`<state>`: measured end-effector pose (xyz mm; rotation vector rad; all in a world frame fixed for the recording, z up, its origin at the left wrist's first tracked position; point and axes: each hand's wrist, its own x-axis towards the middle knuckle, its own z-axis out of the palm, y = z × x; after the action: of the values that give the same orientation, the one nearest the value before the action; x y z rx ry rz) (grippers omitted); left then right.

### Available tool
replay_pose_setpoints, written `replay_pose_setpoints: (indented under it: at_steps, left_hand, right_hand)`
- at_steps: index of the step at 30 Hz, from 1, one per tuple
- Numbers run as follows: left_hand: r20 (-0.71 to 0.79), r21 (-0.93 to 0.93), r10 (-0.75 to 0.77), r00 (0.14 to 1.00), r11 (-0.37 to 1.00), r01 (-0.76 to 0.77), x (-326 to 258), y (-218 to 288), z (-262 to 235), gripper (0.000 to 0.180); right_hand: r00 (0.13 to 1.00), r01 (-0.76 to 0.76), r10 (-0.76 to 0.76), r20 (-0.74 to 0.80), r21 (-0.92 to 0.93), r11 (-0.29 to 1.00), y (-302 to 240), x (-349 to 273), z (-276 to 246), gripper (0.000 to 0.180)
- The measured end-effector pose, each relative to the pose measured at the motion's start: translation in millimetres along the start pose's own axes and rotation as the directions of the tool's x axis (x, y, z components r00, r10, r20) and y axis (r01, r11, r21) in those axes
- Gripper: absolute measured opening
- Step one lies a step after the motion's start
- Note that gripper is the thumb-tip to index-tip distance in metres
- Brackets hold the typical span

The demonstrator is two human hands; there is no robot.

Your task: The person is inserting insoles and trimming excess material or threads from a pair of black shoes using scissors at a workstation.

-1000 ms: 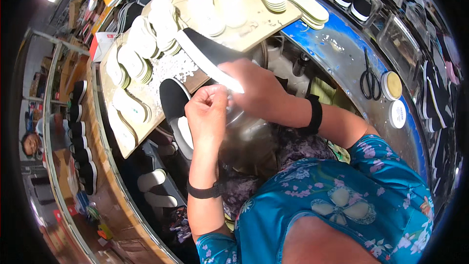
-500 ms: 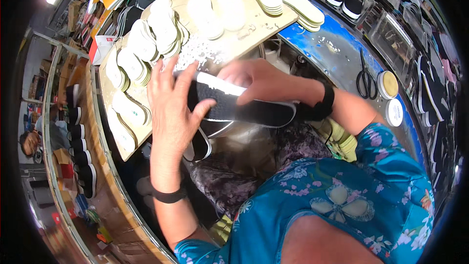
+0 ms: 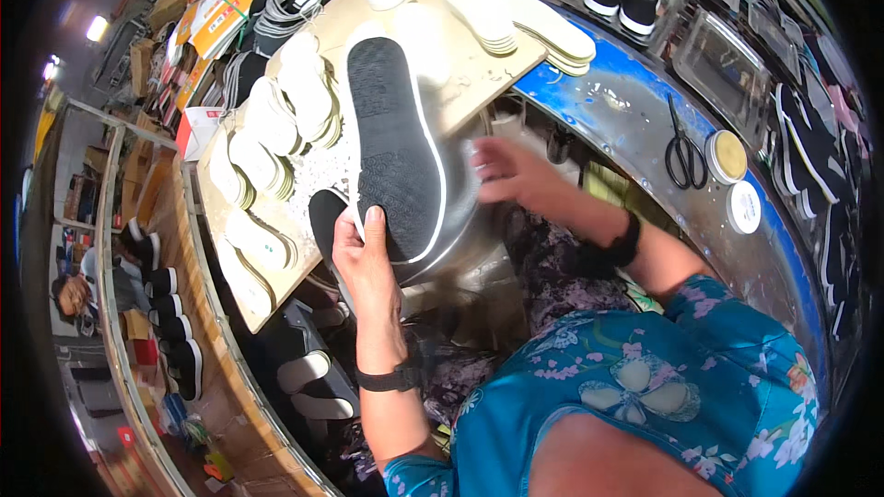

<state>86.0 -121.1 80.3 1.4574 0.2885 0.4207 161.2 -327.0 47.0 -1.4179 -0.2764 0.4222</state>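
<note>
Far left of the frame, another person (image 3: 72, 296) shows beyond the glass partition, and beside it a row of black shoes with white soles (image 3: 180, 364) lines the wooden shelf. Upper left, orange-and-white cardboard boxes (image 3: 226, 7) lean in a pile. Next comes the pale wooden board (image 3: 483, 87), slanting across the upper middle, loaded with stacks of cream shoe insoles (image 3: 307, 83) and a scatter of white scraps near its centre. A second black shoe (image 3: 327, 213) sits at the board's lower edge, partly hidden by the person's fingers. To the right runs the worn blue-painted metal table (image 3: 645, 110), carrying black-handled scissors (image 3: 684, 156), a round tin of yellowish paste (image 3: 726, 156) and a white round lid (image 3: 744, 207).

Now the arms: the left forearm rises almost straight from the lower edge, black band at the wrist; the right slants in from the lower right, banded too.

And the left hand (image 3: 362, 253) is closed around the lower end of the black-soled shoe with a white rim (image 3: 391, 152), thumb pressed on the sole, fingers behind. That shoe stands up mid-frame, tread facing the camera, blocking part of the board. Just right of it, the right hand (image 3: 516, 177) is a blur, fingers curled, apart from the rim; how far it's open, or whether it grips anything, I cannot tell.
</note>
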Motion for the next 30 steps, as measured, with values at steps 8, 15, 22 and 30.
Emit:
replay_pose_setpoints:
  at_steps: [8,15,22,30]
  left_hand:
    - [0.028,0.013,0.007,1.0,1.0,-0.007,-36,3,31,0.022]
    - [-0.028,0.607,0.557,0.83,0.669,-0.429,-46,25,25,0.014]
    - [-0.001,0.626,0.407,0.913,0.712,-0.318,-48,29,23,0.006]
    - [-0.026,0.671,0.341,0.94,0.703,-0.237,-44,33,21,0.009]
  right_hand:
    - [0.989,0.134,-0.148,0.029,0.276,0.952,-17,23,46,0.055]
    - [0.982,0.185,-0.172,-0.078,0.228,0.956,-19,18,43,0.055]
    - [0.943,0.29,-0.274,-0.187,0.063,0.955,-19,9,46,0.063]
    - [0.853,0.424,-0.503,-0.138,-0.38,0.822,-33,-8,53,0.062]
